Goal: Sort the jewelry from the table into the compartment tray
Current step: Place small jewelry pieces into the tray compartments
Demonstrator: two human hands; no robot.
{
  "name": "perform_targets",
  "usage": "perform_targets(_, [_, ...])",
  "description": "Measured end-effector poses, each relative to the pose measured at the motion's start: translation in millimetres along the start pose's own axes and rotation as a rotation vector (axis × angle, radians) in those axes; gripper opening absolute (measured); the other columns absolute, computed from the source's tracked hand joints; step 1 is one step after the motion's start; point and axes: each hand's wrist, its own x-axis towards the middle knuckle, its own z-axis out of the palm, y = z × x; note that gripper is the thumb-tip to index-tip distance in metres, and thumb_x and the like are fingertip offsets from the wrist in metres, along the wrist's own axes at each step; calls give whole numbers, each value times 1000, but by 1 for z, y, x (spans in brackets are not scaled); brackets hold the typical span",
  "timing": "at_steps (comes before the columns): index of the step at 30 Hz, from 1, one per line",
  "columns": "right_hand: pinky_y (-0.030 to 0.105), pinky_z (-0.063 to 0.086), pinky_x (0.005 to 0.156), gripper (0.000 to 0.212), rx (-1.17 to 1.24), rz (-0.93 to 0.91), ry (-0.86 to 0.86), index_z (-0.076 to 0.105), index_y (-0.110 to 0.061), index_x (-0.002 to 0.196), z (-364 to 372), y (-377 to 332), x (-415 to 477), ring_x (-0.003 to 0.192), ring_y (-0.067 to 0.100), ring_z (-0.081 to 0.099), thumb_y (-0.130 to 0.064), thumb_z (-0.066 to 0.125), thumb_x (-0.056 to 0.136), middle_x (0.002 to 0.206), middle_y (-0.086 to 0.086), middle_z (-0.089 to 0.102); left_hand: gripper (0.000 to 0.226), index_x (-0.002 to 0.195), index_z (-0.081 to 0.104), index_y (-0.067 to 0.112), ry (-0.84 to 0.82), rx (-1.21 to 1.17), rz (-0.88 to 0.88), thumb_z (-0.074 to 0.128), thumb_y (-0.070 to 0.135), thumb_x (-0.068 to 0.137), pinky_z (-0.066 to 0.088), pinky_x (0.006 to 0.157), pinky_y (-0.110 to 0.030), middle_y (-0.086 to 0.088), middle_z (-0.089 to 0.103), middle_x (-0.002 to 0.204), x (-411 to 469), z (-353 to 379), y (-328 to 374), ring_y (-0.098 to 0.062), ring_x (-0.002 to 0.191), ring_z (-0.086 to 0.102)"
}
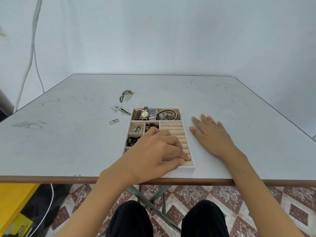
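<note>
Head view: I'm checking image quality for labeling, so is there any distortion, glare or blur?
Head view: wide-angle bowing curves the table edges; light is soft and even, no harsh glare; tray and left hand look reasonably sharp.

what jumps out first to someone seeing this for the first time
The compartment tray near the table's front edge, with watches in its far compartment. The left hand reaches over the tray, fingertips at the ring rolls; the right hand lies flat on the table beside it.
</note>
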Motion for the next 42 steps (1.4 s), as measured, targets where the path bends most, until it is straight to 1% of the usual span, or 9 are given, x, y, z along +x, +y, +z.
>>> perform_targets(5, [40,18,114,47,72,19,17,40,-29,142,-15,-1,9,142,20,23,-44,40,98,153,3,31,29,115,65,32,65,-131,-71,51,44,92,43,95,-33,21,65,109,-1,-15,-32,4,105,54])
perform_targets(9, [35,38,96,30,315,-30,104,64,-17,117,-36,-17,46,119,23,49,-33,47,96,126,6,59,40,118,64,22,193,-154,-379,44,47,95,43,95,-35,5,63,118,21,-28,-99,-7,105,55])
perform_targets(12, [29,44,82,36,605,-130,-1,66,-12,112,-43,-48,74,100,17,58,-37,43,99,114,7,65,56,118,62,13,38,-206,-547,31,54,98,37,99,-33,-6,59,125,45,-26,-134,-19,118,50])
perform_targets(15, [27,44,82,44,622,-183,-148,70,-14,106,-37,-71,94,94,16,58,-44,38,100,104,5,66,59,115,65,16,-142,-263,-646,25,55,97,37,101,-36,-5,61,122,63,-18,-143,-20,115,53])
perform_targets(21, [25,43,67,51,587,-197,-75,76,-12,88,-21,-77,110,76,13,61,-49,42,97,85,3,72,63,97,71,18,-123,-284,-634,23,59,95,42,93,-33,-3,69,104,70,-15,-149,-18,99,60])
perform_targets(26, [31,48,74,52,570,-218,-16,77,-12,86,-16,-75,111,76,20,67,-51,44,95,81,10,73,65,91,75,16,-34,-330,-620,25,58,95,40,92,-28,-3,71,98,64,-13,-158,-15,96,62])
perform_targets(33, [29,46,69,63,528,-230,30,71,8,87,-19,-70,113,65,12,61,-48,45,96,63,-15,61,58,82,75,19,122,-400,-620,31,54,96,42,87,-20,4,72,91,51,-9,-163,-7,92,62])
perform_targets(37, [32,46,86,52,591,-215,-44,75,-10,77,-21,-59,116,83,12,64,-49,45,95,83,-8,71,55,85,75,21,197,-455,-640,32,53,96,39,83,-13,10,71,92,43,-5,-164,0,92,60])
perform_targets(42, [28,37,94,39,703,-224,-83,77,-10,90,-20,-30,127,94,3,52,-37,49,96,98,-13,63,49,85,73,25,208,-472,-642,32,49,98,34,77,-7,20,65,87,40,-5,-161,8,88,56])
